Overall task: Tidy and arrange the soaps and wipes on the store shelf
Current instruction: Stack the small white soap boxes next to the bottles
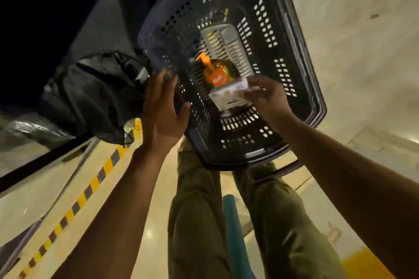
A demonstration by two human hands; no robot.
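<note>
A black plastic shopping basket [294,56] stands on the floor in front of my legs. In it lies an orange soap pack [217,75]. My right hand [265,97] pinches a white soap box [226,94] over the near part of the basket. My left hand [162,106] rests with straight fingers against the basket's left rim and holds nothing. The store shelf is hard to make out in the dark at the upper left.
A black bag [95,94] lies left of the basket. A yellow-and-black hazard stripe [86,192] runs along the floor at the left. A teal tube [233,233] hangs between my legs. The pale floor [362,29] spreads to the right.
</note>
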